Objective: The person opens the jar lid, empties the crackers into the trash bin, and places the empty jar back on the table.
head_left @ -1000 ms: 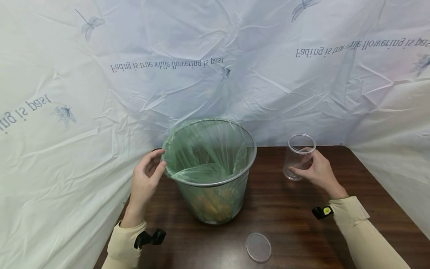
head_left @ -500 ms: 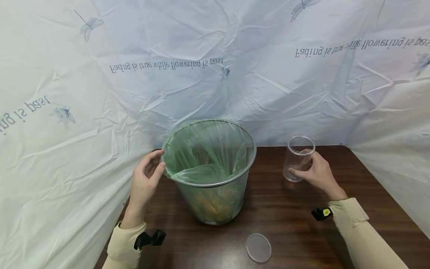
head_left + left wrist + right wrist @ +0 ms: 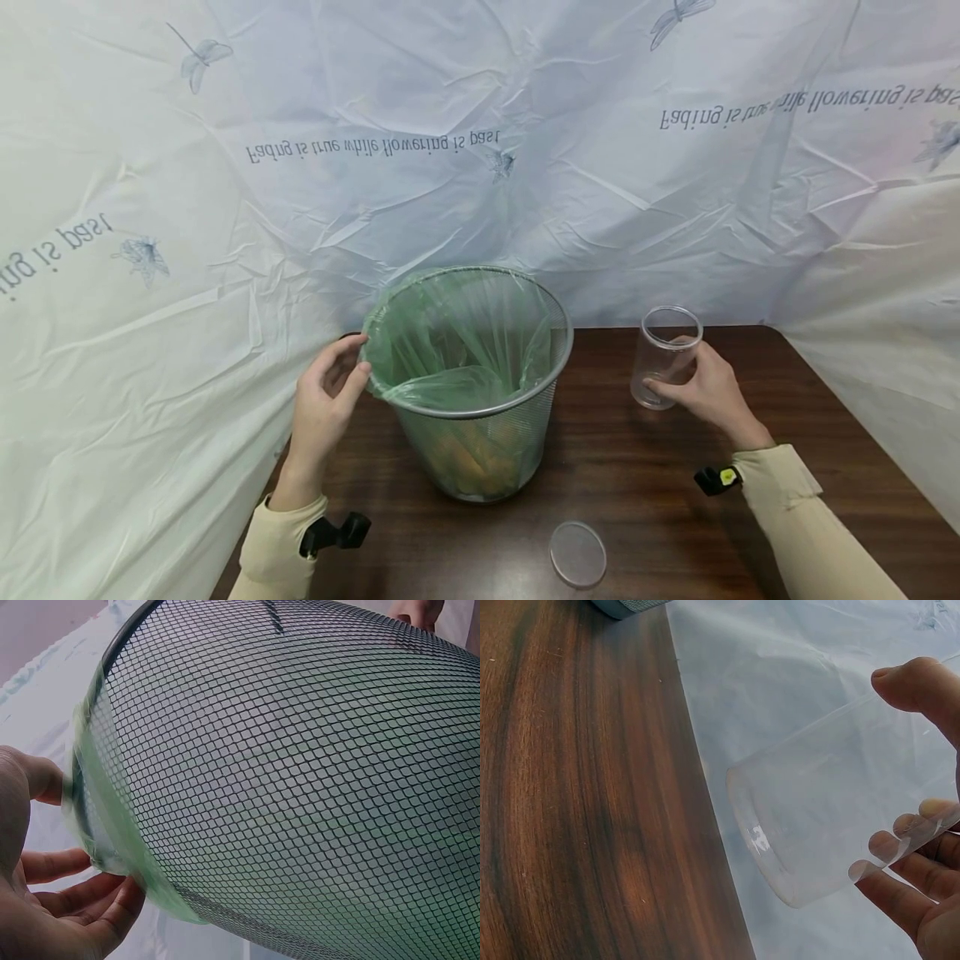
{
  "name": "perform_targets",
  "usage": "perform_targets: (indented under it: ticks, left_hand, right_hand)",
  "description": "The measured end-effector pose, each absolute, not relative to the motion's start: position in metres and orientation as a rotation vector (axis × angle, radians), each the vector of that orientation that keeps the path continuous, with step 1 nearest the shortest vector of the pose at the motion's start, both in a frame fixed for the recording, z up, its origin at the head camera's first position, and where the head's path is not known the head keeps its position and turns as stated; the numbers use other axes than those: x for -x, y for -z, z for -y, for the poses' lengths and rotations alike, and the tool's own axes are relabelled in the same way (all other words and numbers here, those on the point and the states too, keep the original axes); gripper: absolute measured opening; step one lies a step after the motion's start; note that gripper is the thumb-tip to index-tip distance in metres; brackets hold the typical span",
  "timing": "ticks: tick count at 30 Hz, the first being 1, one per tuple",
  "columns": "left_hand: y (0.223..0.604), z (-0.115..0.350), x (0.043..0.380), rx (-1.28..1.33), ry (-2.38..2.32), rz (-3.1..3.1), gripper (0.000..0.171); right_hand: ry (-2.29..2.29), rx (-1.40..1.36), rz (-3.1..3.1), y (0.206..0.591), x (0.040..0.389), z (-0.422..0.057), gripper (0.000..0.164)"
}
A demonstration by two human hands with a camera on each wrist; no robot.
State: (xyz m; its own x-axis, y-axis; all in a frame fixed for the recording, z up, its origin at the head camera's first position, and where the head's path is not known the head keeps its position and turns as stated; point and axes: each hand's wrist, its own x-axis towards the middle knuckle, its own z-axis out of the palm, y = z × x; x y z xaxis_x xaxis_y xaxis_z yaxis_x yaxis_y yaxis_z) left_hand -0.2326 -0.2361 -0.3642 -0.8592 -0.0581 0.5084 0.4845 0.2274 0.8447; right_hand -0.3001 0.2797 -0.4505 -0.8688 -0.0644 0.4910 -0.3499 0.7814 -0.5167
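A wire mesh wastebasket (image 3: 525,433) stands on the table, lined with a thin green bin bag (image 3: 442,387) folded over part of its rim. My left hand (image 3: 322,400) holds the basket's rim and bag at the left, thumb and fingertips against the edge. In the left wrist view, the fingers touch the bag's green fold (image 3: 112,802). My right hand (image 3: 708,387) grips a clear plastic cup (image 3: 652,367) upright, mouth up, thumb on the near side. The right wrist view shows the cup's base (image 3: 761,840) with no contents visible.
A round clear lid (image 3: 577,554) lies on the dark wooden table (image 3: 630,492) near the front. Something orange (image 3: 472,462) shows blurred through the basket's lower mesh. White printed sheeting (image 3: 570,208) hangs behind the table and at both sides.
My right hand has lowered the cup slightly. The left hand, wastebasket and lid stay where they were.
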Motion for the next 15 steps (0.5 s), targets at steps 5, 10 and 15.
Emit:
perform_targets:
  ticks: [5,10,15]
  left_hand:
    - [0.3644,0.2362,0.2322,0.392,1.671,2.069,0.036]
    - [0.3636,0.2358,0.2319,0.401,1.676,2.064,0.037]
    - [0.3635,0.2357,0.2315,0.398,1.675,2.065,0.036]
  right_hand:
    - [-0.862,-0.291,2.533,0.4525,0.2999,-0.28,0.071]
    - [-0.871,-0.297,2.533,0.4548,0.3005,-0.2813,0.07]
    - [-0.856,-0.314,2.538,0.4573,0.3,-0.282,0.069]
